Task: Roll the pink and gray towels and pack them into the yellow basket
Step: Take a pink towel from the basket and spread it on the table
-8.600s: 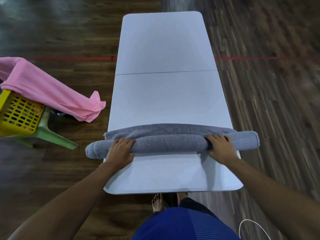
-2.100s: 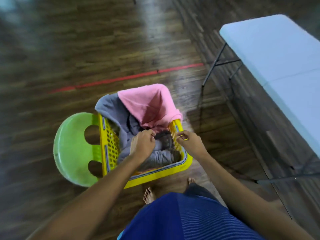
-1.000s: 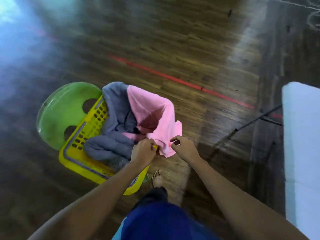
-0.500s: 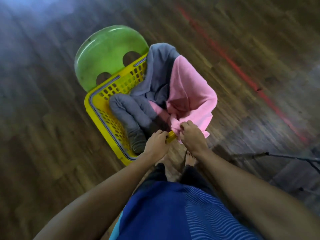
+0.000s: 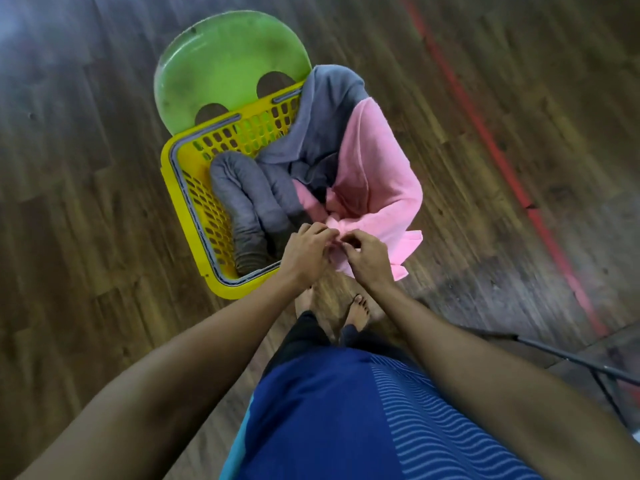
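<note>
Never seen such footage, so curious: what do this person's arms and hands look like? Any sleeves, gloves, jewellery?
Both arms are bare, no sleeves in view. The left hand and right hand show no gloves, watch or rings. The only clothing nearby is a blue wavy-striped garment.

dark wood floor (image 5: 86, 237), red line (image 5: 502, 161)

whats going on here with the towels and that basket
A person stands over a yellow basket that sits on a green stool. The left hand and right hand both pinch the near edge of the pink towel, which is unrolled and draped over the basket's right side. A rolled gray towel lies inside, and more gray cloth hangs over the far rim.
</note>
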`<action>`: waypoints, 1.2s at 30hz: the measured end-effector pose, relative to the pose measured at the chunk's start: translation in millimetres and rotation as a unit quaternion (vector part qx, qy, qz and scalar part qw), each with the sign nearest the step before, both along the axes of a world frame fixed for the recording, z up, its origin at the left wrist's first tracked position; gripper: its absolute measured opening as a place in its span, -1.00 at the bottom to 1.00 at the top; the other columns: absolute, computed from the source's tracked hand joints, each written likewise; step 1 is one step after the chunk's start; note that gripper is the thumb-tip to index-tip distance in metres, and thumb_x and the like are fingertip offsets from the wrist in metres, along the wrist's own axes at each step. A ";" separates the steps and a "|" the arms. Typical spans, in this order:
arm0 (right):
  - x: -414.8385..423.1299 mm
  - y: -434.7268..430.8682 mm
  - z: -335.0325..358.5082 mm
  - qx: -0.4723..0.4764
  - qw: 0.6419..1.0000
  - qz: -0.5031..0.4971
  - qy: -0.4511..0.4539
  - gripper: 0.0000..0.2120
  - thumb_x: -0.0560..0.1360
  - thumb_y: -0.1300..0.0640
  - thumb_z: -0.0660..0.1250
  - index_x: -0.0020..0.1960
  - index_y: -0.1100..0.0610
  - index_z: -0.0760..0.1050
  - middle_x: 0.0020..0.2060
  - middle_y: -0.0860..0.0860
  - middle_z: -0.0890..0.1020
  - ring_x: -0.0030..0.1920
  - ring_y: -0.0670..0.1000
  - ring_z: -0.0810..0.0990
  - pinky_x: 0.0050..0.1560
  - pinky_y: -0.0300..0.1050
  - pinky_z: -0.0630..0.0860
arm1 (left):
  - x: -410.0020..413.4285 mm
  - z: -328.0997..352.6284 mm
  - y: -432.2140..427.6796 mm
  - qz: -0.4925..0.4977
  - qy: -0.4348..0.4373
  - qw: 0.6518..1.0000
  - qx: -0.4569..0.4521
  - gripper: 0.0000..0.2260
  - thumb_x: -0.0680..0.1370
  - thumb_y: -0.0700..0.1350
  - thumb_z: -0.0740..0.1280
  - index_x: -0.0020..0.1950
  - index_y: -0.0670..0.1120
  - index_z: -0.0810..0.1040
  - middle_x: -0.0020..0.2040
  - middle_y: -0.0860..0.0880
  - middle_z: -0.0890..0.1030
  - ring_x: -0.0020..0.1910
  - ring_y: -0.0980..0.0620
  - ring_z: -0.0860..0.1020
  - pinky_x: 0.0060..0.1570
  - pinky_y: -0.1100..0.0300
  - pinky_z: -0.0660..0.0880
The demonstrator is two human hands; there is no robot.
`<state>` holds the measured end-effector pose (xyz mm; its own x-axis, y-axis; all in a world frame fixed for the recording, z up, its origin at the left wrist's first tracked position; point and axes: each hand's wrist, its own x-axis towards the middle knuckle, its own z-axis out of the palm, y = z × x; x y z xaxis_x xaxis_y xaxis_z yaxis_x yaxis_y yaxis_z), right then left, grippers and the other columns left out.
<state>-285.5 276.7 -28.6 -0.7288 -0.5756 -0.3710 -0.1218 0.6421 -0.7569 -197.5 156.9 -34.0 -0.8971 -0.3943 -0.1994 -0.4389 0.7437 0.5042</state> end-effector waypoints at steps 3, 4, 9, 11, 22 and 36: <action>-11.2 0.3 1.0 0.001 1.000 -0.008 -0.029 -0.89 0.51 0.14 0.35 -0.01 0.15 0.59 -0.09 0.04 0.68 -0.05 0.02 0.60 0.01 -0.16 0.45 | -9.6 -5.4 -7.1 -0.036 -0.013 0.999 0.008 -0.65 0.41 -0.12 0.30 0.18 -0.02 0.57 0.07 -0.05 0.59 0.02 -0.13 0.50 -0.01 -0.08 0.48; -14.2 0.1 0.9 -0.002 0.999 -0.010 -0.036 -0.90 0.51 0.14 0.35 -0.01 0.14 0.59 -0.09 0.02 0.68 -0.05 0.00 0.59 0.00 -0.20 0.44 | -12.5 -8.3 -8.6 -0.044 -0.013 0.999 0.014 -0.66 0.40 -0.11 0.27 0.16 -0.02 0.57 0.06 -0.05 0.59 0.01 -0.13 0.51 0.01 -0.09 0.47; -27.0 2.8 -1.9 -0.002 0.997 -0.030 -0.072 -0.91 0.50 0.08 0.40 -0.02 0.07 0.60 -0.12 -0.03 0.66 -0.05 -0.02 0.61 -0.01 -0.20 0.46 | -32.5 -12.3 -16.1 -0.034 0.026 0.998 0.055 -0.90 0.42 -0.20 0.41 -0.08 -0.10 0.63 -0.15 -0.05 0.62 -0.14 -0.09 0.54 -0.05 0.15 0.38; -30.6 7.9 -3.3 0.021 0.995 -0.013 -0.098 -0.80 0.48 0.03 0.42 0.06 0.09 0.60 -0.11 -0.04 0.65 -0.07 -0.04 0.59 -0.06 -0.20 0.43 | -40.3 -9.3 -22.8 -0.039 0.028 0.996 0.079 -0.93 0.41 -0.20 0.46 -0.13 -0.13 0.63 -0.22 -0.04 0.60 -0.21 -0.05 0.51 -0.17 0.25 0.28; -39.7 21.4 4.5 -0.007 0.983 -0.027 -0.180 -0.85 0.41 0.16 0.48 -0.24 0.04 0.52 -0.33 -0.07 0.58 -0.30 -0.14 0.48 -0.26 -0.30 0.38 | -46.0 -1.5 -39.0 -0.135 0.032 0.983 0.116 -0.90 0.32 -0.30 0.39 -0.22 -0.14 0.57 -0.28 -0.03 0.60 -0.30 0.06 0.43 -0.24 0.26 0.27; -53.4 31.6 19.6 0.034 0.993 -0.095 -0.058 -0.65 0.55 0.06 0.33 -0.39 0.08 0.41 -0.47 -0.03 0.43 -0.40 -0.09 0.37 -0.42 -0.31 0.24 | -76.1 15.4 -27.7 -0.100 0.032 0.972 0.209 -0.91 0.45 -0.29 0.34 -0.16 -0.15 0.45 -0.26 0.00 0.54 -0.25 0.01 0.46 -0.17 0.08 0.43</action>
<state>-338.9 308.3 -9.0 -0.7712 -0.4034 -0.4926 0.0922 0.6948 -0.7133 -273.6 129.2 -18.6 -0.9631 -0.1076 -0.2467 -0.2652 0.5355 0.8018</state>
